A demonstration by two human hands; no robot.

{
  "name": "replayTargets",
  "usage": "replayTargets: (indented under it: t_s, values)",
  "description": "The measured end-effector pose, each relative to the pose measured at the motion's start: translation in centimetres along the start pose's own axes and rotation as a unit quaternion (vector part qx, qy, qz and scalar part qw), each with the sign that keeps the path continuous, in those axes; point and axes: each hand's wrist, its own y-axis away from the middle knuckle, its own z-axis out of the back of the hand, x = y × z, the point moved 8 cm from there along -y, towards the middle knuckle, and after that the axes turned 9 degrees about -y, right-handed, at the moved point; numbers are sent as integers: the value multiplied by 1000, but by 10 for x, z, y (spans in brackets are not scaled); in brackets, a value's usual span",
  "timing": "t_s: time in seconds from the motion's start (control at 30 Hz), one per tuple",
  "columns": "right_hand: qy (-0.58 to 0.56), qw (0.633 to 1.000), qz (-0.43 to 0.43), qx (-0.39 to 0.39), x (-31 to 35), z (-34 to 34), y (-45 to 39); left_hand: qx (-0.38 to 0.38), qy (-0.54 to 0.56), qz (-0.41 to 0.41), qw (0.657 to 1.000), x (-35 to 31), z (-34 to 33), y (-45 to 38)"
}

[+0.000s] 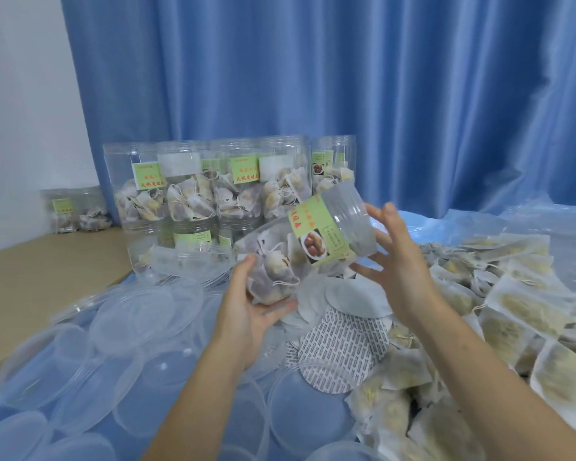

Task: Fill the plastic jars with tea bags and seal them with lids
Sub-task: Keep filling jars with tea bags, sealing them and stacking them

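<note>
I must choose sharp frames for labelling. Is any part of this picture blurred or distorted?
Head view: the clear lids at lower left smear with motion blur; the held jar and both hands stay fairly sharp; the wide lens stretches the edges; lighting is soft, without hard shadows.

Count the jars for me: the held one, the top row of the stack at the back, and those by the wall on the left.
held jar: 1
top-row jars: 5
wall jars: 2
Total: 8
</note>
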Motion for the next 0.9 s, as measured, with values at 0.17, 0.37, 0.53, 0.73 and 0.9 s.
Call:
replayTargets:
  t_s: [0.17,0.37,0.53,0.73,0.9]
  values:
    - [111,992,-27,60,22,12,3,-7,-23,-39,999,-7,3,-1]
    - [176,976,-65,107,25,13,6,-37,-36,-41,998,-6,5,-3]
    - [241,951,-17,195,29,-2,11,-42,-72,-23,996,-6,9,-3]
    - [261,958,2,114,28,4,9,-31,-79,-39,996,-8,4,-2]
    - [329,934,-119,76,7,17,12,-3,-88,-52,995,-11,-2,-1]
